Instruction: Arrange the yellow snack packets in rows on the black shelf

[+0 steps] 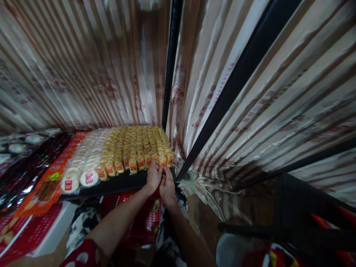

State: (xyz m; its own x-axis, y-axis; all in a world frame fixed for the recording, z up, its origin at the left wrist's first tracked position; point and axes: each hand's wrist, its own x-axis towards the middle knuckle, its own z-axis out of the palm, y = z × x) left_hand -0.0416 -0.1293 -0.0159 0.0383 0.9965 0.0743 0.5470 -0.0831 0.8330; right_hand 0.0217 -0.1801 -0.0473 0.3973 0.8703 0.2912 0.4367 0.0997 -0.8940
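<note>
My left hand (154,177) and my right hand (167,185) are side by side at the front right corner of a black shelf (116,184). Both touch the front row of small yellow wrapped cakes with red labels (139,148), which fill the shelf in many tight rows. The fingers are bent around a packet at the row's right end; the packet itself is mostly hidden by them. Round white wrapped cakes with red labels (83,163) lie in rows to the left of the yellow ones.
Orange flat packets (52,174) and dark glossy packets (25,174) lie further left. A black upright post (170,63) and a slanted black bar (230,89) frame the shelf. Striped beige curtain (83,63) hangs behind. A red basket (139,218) sits below my arms.
</note>
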